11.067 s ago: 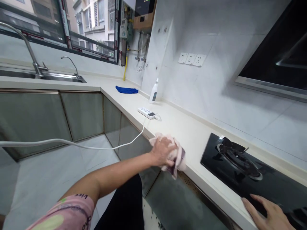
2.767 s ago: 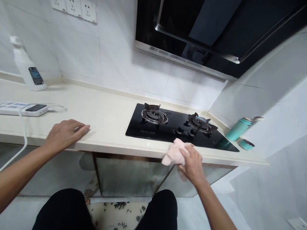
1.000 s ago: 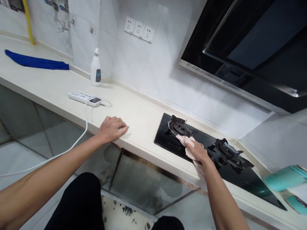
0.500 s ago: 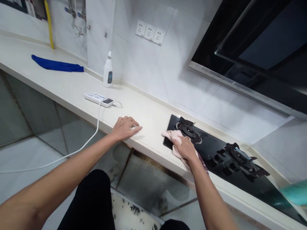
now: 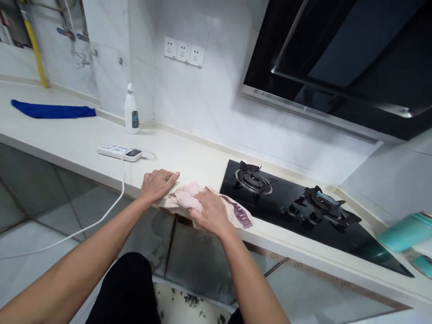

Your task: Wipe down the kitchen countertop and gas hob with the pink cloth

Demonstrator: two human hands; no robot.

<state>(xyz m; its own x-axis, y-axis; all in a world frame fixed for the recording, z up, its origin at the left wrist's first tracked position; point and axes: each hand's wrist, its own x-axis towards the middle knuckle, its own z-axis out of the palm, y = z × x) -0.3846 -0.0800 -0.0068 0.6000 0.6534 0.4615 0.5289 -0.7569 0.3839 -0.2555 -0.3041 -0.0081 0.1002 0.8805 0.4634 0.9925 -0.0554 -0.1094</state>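
A pale pink cloth with a purple patterned end lies bunched at the front edge of the worktop, left of the black gas hob. My right hand is pressed on the cloth and grips it, so part of it is hidden under my fingers. Just left of the cloth, my left hand rests on the white counter with its thumb stretched out and nothing held. The hob carries two burners with black pan supports.
A white power strip with a small device and a cable lies left of my hands. Behind it stands a white bottle. A blue cloth lies farther left. At the right is a turquoise container, beneath the black range hood.
My right hand has dragged the cloth leftward, off the hob onto the counter beside my left hand. The view has turned right, bringing more of the turquoise container into sight.
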